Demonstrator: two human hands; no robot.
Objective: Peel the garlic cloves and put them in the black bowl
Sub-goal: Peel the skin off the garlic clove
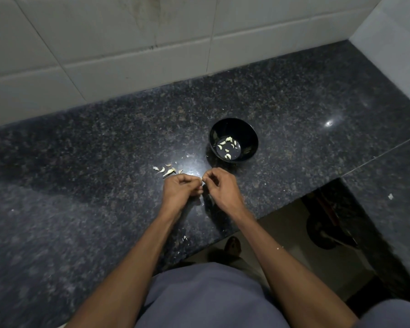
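Head view: pale peeled garlic cloves (pixel 227 147) lie in black bowl (pixel 250 134).

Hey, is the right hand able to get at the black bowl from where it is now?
Probably yes. The right hand sits just in front of the black bowl, with bare countertop between them. But it and the left hand are busy pinching something small.

Head-worn view, down onto countertop (pixel 104 162)

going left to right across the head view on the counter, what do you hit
loose garlic pieces → left hand → right hand → black bowl → small white scrap
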